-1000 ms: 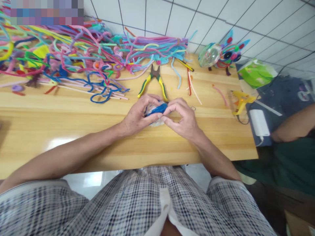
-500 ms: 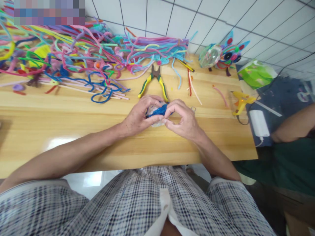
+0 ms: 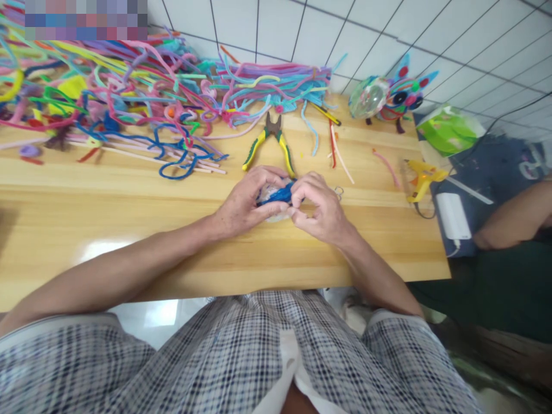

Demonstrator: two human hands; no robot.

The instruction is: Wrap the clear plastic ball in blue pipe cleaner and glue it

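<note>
Left hand [image 3: 254, 198], right hand [image 3: 318, 204], pinching blue strand [image 3: 278, 195] (pliers [image 3: 271, 141] near).

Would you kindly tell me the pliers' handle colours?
The handles are yellow and dark green in the head view.

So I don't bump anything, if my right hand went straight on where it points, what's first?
Your right hand would probably meet the blue-and-clear bundle first, then your left hand; depth is unclear.

Your left hand [image 3: 248, 201] and right hand [image 3: 321, 207] hide much of the clear piece [image 3: 267, 191]; what your right pinches is too small to tell. The picture's left edge crops the pile [image 3: 129, 106], its right a co-worker's arm [image 3: 515, 215].
</note>
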